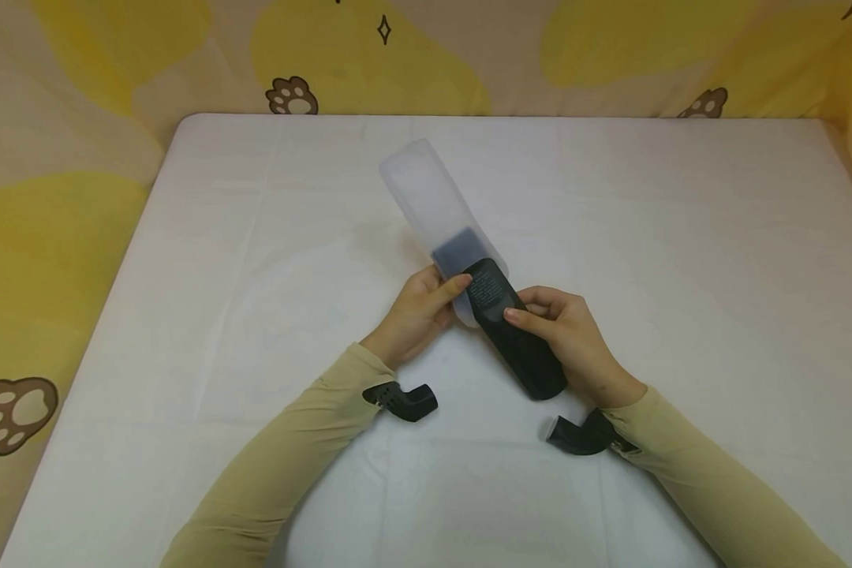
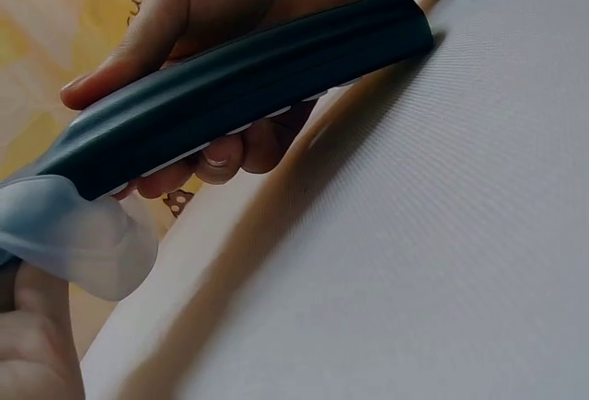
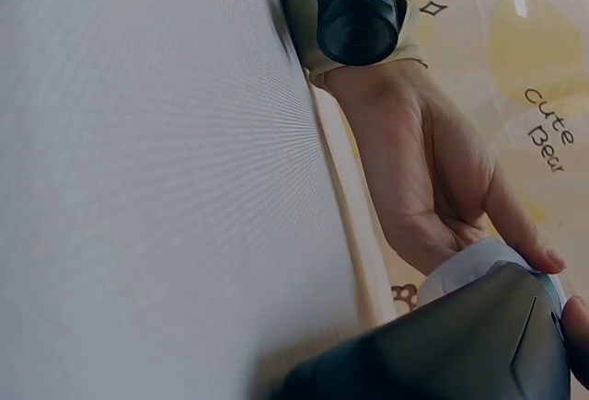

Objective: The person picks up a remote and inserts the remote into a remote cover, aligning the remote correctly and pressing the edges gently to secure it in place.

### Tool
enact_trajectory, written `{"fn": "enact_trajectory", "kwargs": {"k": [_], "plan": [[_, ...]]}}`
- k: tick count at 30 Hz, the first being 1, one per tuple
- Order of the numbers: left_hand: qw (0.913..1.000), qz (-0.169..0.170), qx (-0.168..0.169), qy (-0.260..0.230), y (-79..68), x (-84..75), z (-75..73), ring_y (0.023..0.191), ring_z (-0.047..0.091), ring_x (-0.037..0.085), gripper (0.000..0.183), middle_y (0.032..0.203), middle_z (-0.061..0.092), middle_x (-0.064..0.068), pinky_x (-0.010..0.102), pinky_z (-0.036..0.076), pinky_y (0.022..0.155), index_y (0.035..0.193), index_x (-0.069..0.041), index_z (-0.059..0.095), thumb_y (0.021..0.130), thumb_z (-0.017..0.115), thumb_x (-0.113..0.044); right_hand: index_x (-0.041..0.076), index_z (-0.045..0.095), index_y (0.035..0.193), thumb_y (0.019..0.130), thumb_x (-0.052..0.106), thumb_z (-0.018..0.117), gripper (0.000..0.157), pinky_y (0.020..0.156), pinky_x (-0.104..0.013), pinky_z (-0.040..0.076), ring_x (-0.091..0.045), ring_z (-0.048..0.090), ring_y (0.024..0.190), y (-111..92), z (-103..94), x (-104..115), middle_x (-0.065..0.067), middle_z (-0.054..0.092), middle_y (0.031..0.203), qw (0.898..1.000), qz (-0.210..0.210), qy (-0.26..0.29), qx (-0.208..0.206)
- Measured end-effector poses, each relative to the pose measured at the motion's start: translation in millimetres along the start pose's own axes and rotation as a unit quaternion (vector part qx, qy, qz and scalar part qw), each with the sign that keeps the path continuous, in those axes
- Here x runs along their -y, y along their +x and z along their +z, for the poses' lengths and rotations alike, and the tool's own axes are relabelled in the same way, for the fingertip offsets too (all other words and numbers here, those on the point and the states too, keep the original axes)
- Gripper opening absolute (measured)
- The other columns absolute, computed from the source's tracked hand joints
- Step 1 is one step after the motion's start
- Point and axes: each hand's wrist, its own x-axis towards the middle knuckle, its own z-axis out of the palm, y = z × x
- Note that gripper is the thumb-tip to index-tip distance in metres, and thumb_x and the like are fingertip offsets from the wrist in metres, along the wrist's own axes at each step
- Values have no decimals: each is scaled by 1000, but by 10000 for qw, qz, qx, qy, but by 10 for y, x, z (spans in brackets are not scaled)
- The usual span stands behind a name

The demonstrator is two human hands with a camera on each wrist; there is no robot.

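Observation:
A black remote control [image 1: 521, 339] lies slantwise between my hands, its printed label facing up. Pale button edges line its underside in the left wrist view. At its far end is a long translucent cover [image 1: 426, 189], pointing away to the upper left. A dark blue block shows through the cover beside the remote's end. My left hand [image 1: 419, 308] pinches the cover, thumb on top near the remote's label. My right hand [image 1: 568, 335] grips the remote from its right side, thumb on its upper face and fingers beneath. The remote [image 3: 442, 345] partly blocks the right wrist view.
A white cloth covers the table [image 1: 291, 237]. Yellow and beige fabric [image 1: 369, 63] with paw prints hangs behind it and at the sides. Black wrist cameras [image 1: 408, 402] stick out from both sleeves.

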Motion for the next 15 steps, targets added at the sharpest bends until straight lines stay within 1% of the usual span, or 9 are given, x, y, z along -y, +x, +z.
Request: {"fn": "enact_trajectory", "kwargs": {"k": [2, 4, 5, 7, 9, 10, 12, 14, 15], "plan": [[10000, -68, 47, 24, 0, -4, 0, 114, 53, 17, 43, 128, 49, 19, 37, 36, 105, 135, 15, 31, 99, 45, -4, -1, 61, 100, 87, 7, 66, 17, 65, -24, 54, -11, 65, 73, -3, -2, -2, -1, 71, 82, 10000, 4, 3, -8], [9999, -117, 58, -22, 2, -12, 0, 113, 53, 16, 53, 125, 51, 16, 35, 39, 103, 135, 15, 31, 96, 54, -12, -1, 61, 100, 87, 6, 66, 16, 64, -24, 54, -11, 65, 73, -7, -3, 0, -1, 71, 82, 10000, -16, -6, -14], [9999, -126, 56, -75, 3, -20, 1, 112, 54, 16, 61, 123, 53, 14, 33, 41, 101, 135, 15, 31, 93, 60, -19, 0, 61, 100, 87, 7, 66, 16, 64, -25, 54, -12, 65, 73, -9, -1, 2, -1, 70, 82, 10000, -31, -11, -8], [9996, -131, -58, -263, 5, -46, 4, 106, 56, 13, 77, 117, 56, 8, 28, 45, 95, 132, 13, 34, 82, 71, -33, 1, 61, 100, 86, 8, 67, 17, 64, -25, 55, -12, 65, 73, -13, 5, 7, -2, 71, 84, 10000, -54, -37, 19], [9987, -89, -231, -454, 8, -79, 7, 98, 57, 11, 87, 108, 58, 3, 24, 48, 86, 126, 9, 40, 69, 76, -46, 1, 61, 101, 86, 9, 68, 18, 65, -26, 55, -13, 65, 74, -16, 17, 12, -3, 70, 86, 9999, -80, -98, 70], [9980, -54, -329, -545, 9, -95, 6, 94, 58, 11, 86, 105, 59, 2, 23, 48, 82, 122, 7, 43, 66, 77, -48, 2, 61, 101, 86, 10, 69, 19, 65, -26, 54, -13, 64, 74, -17, 22, 13, -3, 70, 86, 9998, -84, -143, 93], [9961, 26, -541, -690, 10, -128, 3, 88, 58, 9, 76, 99, 59, 1, 22, 49, 77, 113, 1, 47, 66, 79, -48, 2, 60, 102, 86, 11, 70, 21, 65, -25, 54, -13, 64, 75, -17, 33, 15, -3, 70, 87, 9996, -60, -217, 178], [9948, 130, -717, -718, 10, -157, -5, 84, 58, 9, 53, 95, 59, 1, 22, 49, 75, 105, -1, 49, 78, 75, -38, 0, 59, 104, 86, 11, 69, 23, 66, -26, 54, -13, 63, 76, -14, 37, 12, -3, 69, 89, 9992, -8, -266, 291], [9940, 176, -808, -719, 12, -172, -11, 84, 59, 9, 41, 94, 59, 1, 21, 49, 75, 103, -1, 49, 85, 71, -31, 0, 59, 106, 86, 11, 69, 25, 67, -26, 54, -13, 64, 77, -11, 35, 12, -3, 69, 90, 9990, 25, -285, 354]]}}
